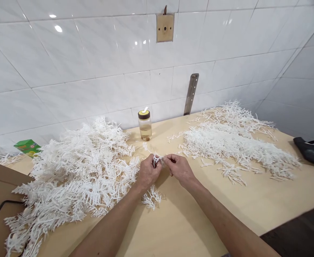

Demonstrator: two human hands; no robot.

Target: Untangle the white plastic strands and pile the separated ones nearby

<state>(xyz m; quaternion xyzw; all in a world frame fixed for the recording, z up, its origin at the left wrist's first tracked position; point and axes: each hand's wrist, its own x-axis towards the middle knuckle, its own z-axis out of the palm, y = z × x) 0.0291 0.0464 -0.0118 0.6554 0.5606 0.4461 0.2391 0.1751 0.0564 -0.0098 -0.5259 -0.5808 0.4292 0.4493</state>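
Observation:
My left hand is closed round a small white branching piece near the middle of the table. Close beside it, my right hand pinches the same white piece at its right end. A large heap of white branched pieces lies to the left of my hands. Another long pile of white pieces spreads on the right. One small loose cluster rests on the table just below my left hand.
A lidded jar of liquid stands behind my hands. A metal bracket leans on the tiled wall. At the left are a green packet and a brown box; a black object lies far right on the table.

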